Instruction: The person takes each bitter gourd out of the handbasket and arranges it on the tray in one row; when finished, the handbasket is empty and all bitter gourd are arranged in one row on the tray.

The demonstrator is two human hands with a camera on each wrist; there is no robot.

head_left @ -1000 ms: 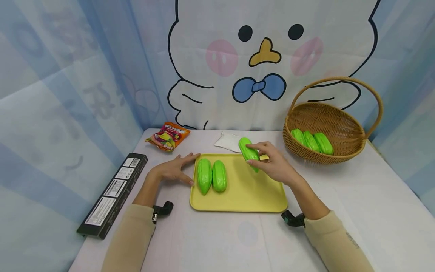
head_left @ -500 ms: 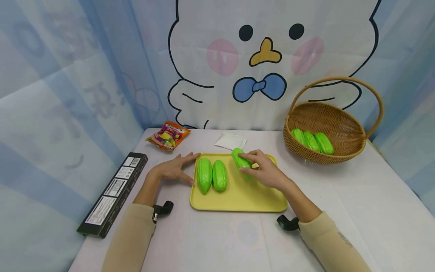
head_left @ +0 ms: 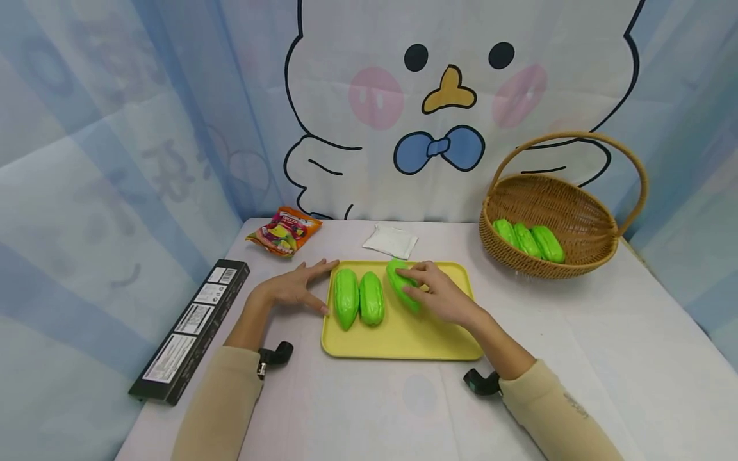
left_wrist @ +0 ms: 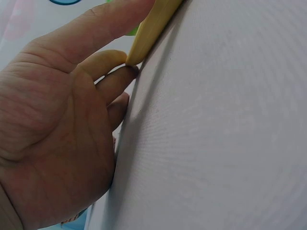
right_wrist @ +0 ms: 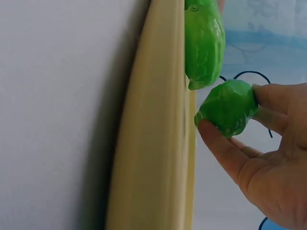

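Note:
My right hand (head_left: 441,296) pinches a green toy cucumber (head_left: 398,282) between thumb and fingers over the yellow tray (head_left: 426,342). In the right wrist view this held cucumber (right_wrist: 229,108) is seen end-on; whether its underside touches the tray cannot be told. Two more green toy cucumbers lie side by side on the tray's left half, a left one (head_left: 346,299) and a right one (head_left: 371,299). At the tray's left edge, my left hand (head_left: 291,287) rests with spread fingers, thumb and fingertips against the rim (left_wrist: 144,45).
A wicker basket (head_left: 582,211) with several green cucumbers (head_left: 526,240) stands at the back right. Behind the tray lies a white packet (head_left: 391,240). An orange snack bag (head_left: 285,232) sits back left, and a long black box (head_left: 190,330) lies along the left side.
My right hand has carried the cucumber left and down, nearer the two on the tray. The white packet is now fully uncovered. My left hand has stayed at the rim.

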